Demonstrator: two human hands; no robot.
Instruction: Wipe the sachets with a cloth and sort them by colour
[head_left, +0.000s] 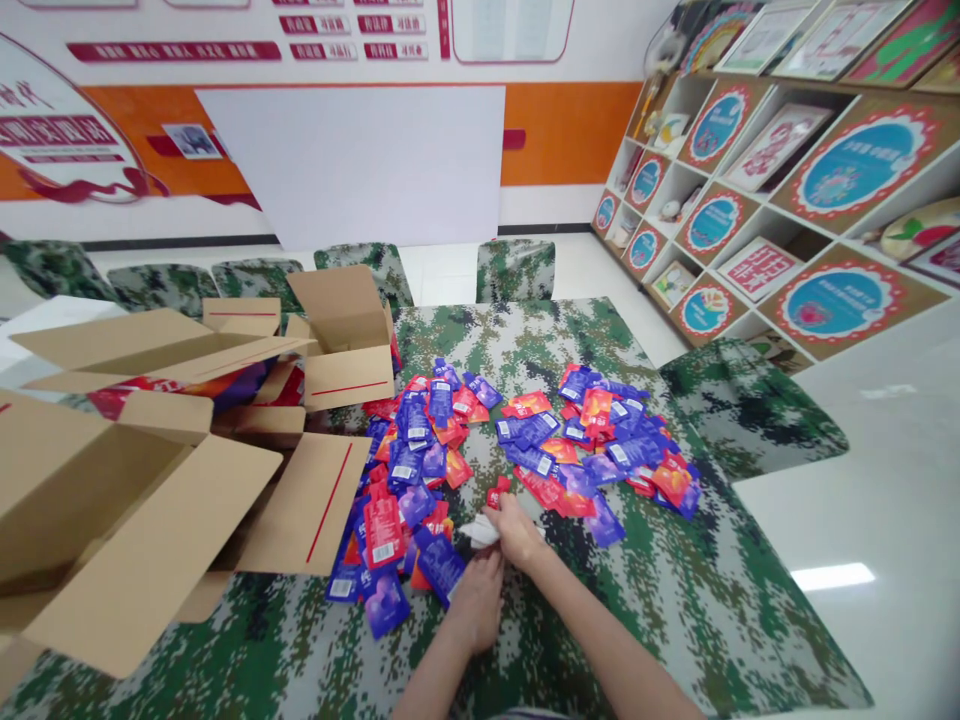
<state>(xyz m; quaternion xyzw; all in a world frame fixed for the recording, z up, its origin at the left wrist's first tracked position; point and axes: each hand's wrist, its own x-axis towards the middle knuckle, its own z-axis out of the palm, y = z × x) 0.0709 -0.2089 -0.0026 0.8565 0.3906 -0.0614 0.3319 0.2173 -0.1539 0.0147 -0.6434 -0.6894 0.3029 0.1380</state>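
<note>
Your right hand (pixel 519 532) has its fingers closed on a white cloth (pixel 480 532), with a red pouch (pixel 496 493) showing just past the fingertips, seemingly gripped too. Your left hand (pixel 480 592) is at the cloth's near side; can't tell its finger grip. That pouch, between the left pile (pixel 417 425) and right pile (pixel 631 450) on the camo table (pixel 690 610), looks mid-handling. Both piles lie loose beside open boxes (pixel 161 540); which is done or left, can't tell.
</note>
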